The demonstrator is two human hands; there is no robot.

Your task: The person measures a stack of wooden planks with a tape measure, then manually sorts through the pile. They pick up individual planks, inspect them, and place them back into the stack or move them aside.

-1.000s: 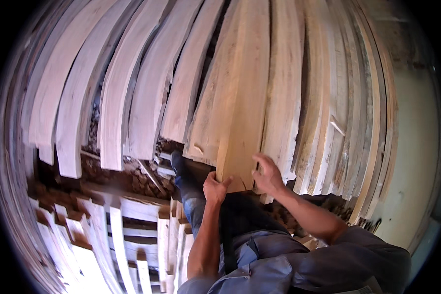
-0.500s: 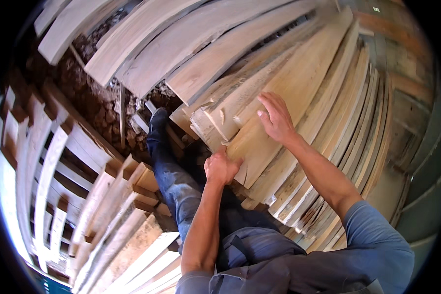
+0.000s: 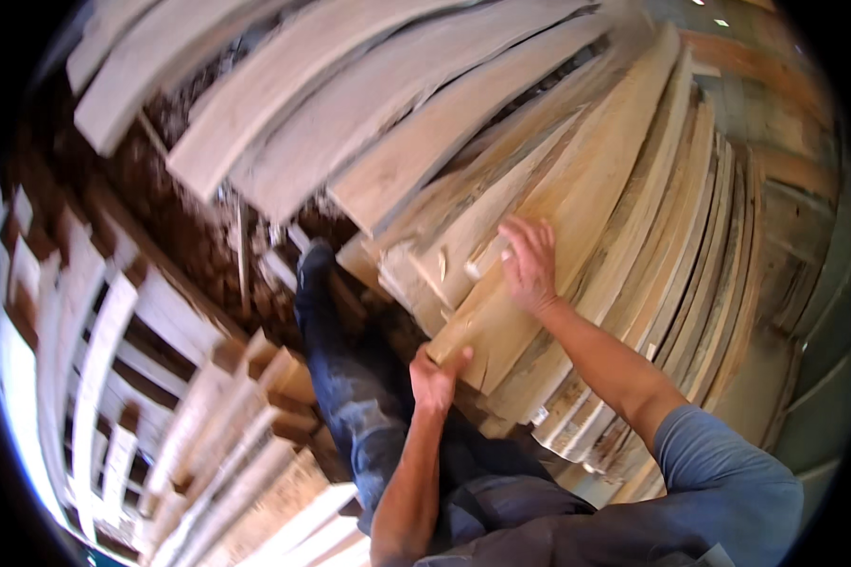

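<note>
Board (image 3: 588, 200), left fingers (image 3: 421, 361) curled round its near end, right fingers (image 3: 521, 230) loosely spread over it, perhaps touching

1. Long boards (image 3: 463, 123), laid roughly side by side, form an uneven bed.
2. A yellowish board (image 3: 600, 175) lies lengthwise on it.
3. A small wood chip (image 3: 442, 265) rests near the lower end of a paler board (image 3: 473, 231) just left of the yellowish one.
4. Below the boards' ends shows brown, crumbly ground (image 3: 199, 238), a thin stick (image 3: 243, 265) against it.
</note>
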